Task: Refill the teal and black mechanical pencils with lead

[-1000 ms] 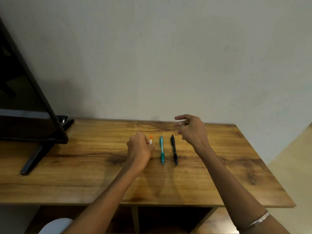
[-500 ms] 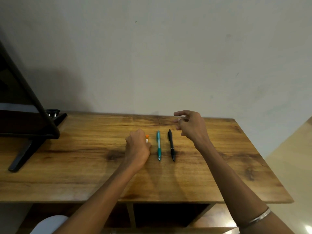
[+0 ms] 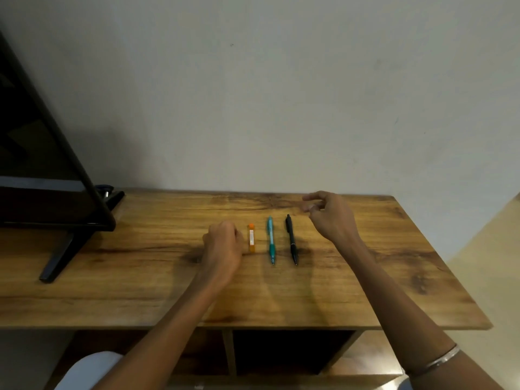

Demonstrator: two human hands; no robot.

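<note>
Two pencils on wooden table (image 3: 365,291), teal pencil (image 3: 271,240) beside black pencil (image 3: 291,239), orange lead tube (image 3: 251,238) leftmost, left hand (image 3: 223,247) clenched empty just beside tube, right hand (image 3: 330,215) loosely curled, holding nothing

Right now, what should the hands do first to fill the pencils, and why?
Probably the left hand should pick up the orange lead tube right beside it. The teal pencil and black pencil both lie untouched on the table, and both hands are empty.

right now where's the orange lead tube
In the head view the orange lead tube lies flat mid-table, just right of the left hand and left of the teal pencil.
</note>
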